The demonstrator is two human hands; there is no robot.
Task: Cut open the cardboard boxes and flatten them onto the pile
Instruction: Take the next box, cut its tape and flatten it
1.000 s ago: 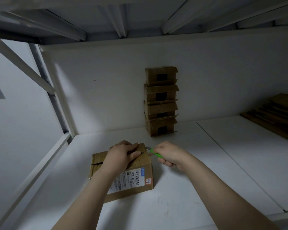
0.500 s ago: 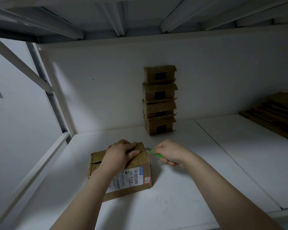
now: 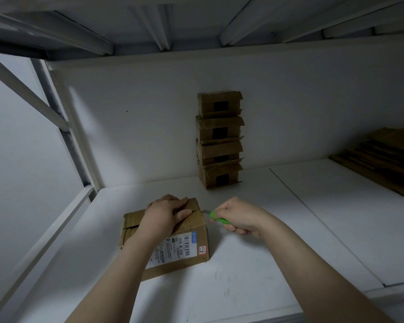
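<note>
Your left hand (image 3: 166, 215) pins the box (image 3: 184, 250); your right hand (image 3: 238, 217) holds the knife (image 3: 216, 217) at its edge.
Head view: the box lies on the shelf (image 3: 243, 287), front left. Your left fingers lie straight and flat on its top. Your right fingers are curled round the green knife, blade tip just at the box's upper right edge. A stack (image 3: 219, 141) of four boxes stands against the back wall; the flattened pile (image 3: 383, 159) lies far right.

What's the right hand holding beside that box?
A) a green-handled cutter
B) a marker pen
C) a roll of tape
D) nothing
A: the right hand curls round a green cutter, its blade at the edge of the cardboard box under the left hand.
</note>
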